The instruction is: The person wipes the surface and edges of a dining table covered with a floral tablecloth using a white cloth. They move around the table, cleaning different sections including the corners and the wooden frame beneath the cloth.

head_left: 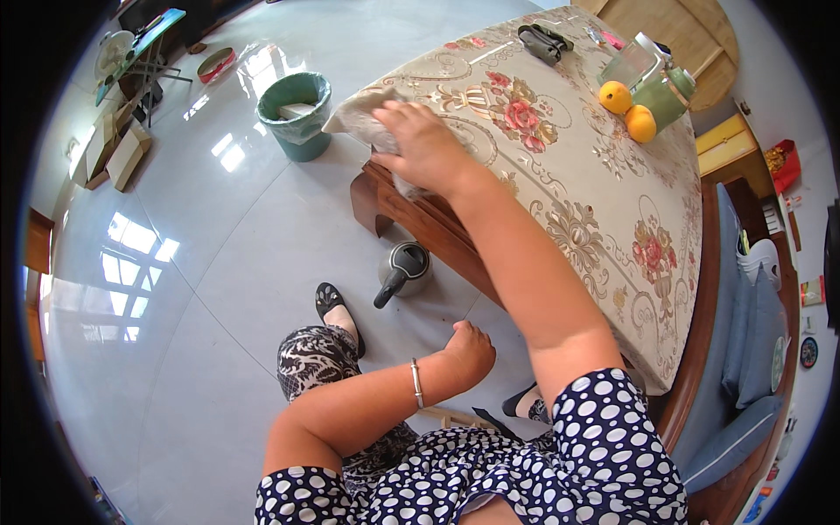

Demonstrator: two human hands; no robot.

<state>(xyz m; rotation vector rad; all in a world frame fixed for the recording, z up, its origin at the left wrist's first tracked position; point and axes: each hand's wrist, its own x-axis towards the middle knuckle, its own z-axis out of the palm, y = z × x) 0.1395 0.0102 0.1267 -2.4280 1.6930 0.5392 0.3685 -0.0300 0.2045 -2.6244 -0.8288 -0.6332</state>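
Note:
My right hand (pixel 422 144) reaches across to the far left corner of the table and is closed over a crumpled greyish-white cloth (pixel 357 118). Part of the cloth shows past the fingers, and some hangs below the hand at the table's edge. Beneath it lies a beige floral tablecloth (pixel 560 166) over a brown wooden table. My left hand (pixel 470 354), with a silver bangle at the wrist, is held in a loose fist in front of my body, off the table. Nothing shows in its fingers.
A kettle (pixel 405 269) stands on the floor beside the table. Beyond the corner is a green lined bin (pixel 296 116). Two oranges (pixel 615 98), a green-lidded jug (pixel 662 96) and a dark pouch (pixel 544 44) rest on the far tabletop. A blue-cushioned bench (pixel 726 341) lines the right.

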